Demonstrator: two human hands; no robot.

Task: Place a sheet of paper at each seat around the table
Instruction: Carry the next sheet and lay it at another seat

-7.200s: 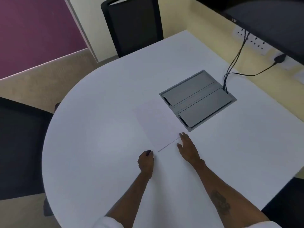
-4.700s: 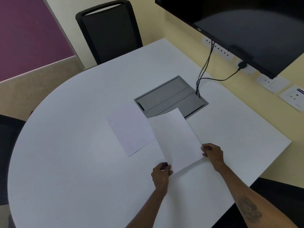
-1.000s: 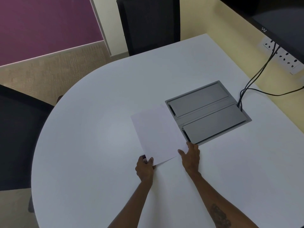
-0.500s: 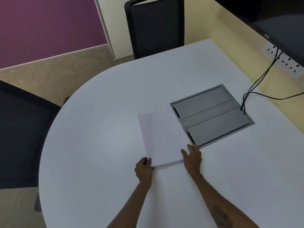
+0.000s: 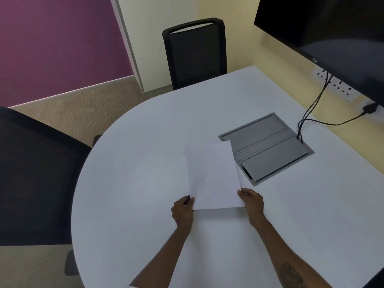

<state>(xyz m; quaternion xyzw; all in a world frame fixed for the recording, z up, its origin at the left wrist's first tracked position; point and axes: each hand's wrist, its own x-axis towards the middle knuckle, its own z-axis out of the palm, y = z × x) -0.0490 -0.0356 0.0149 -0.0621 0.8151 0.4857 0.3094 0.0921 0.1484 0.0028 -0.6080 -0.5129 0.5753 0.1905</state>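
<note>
A white sheet of paper [image 5: 214, 175] is lifted off the white table [image 5: 141, 183] at its near end, its far corner overlapping the grey cable box. My left hand [image 5: 182, 210] pinches the sheet's near left corner. My right hand [image 5: 251, 202] pinches its near right corner. A sliver of more white paper [image 5: 186, 154] shows under the sheet's left edge, lying flat on the table. A black chair [image 5: 195, 53] stands at the table's far side and another black chair [image 5: 35, 175] at its left.
A grey cable box [image 5: 268, 148] is set into the table right of the paper, with black cables [image 5: 311, 109] running up to wall sockets. A large black screen [image 5: 332, 32] hangs on the right wall. Carpet lies beyond the table's rounded left edge.
Both hands have closed on the top sheet's near corners and raised it off the stack, turning it slightly clockwise. My view has tilted up, showing more of the far chair.
</note>
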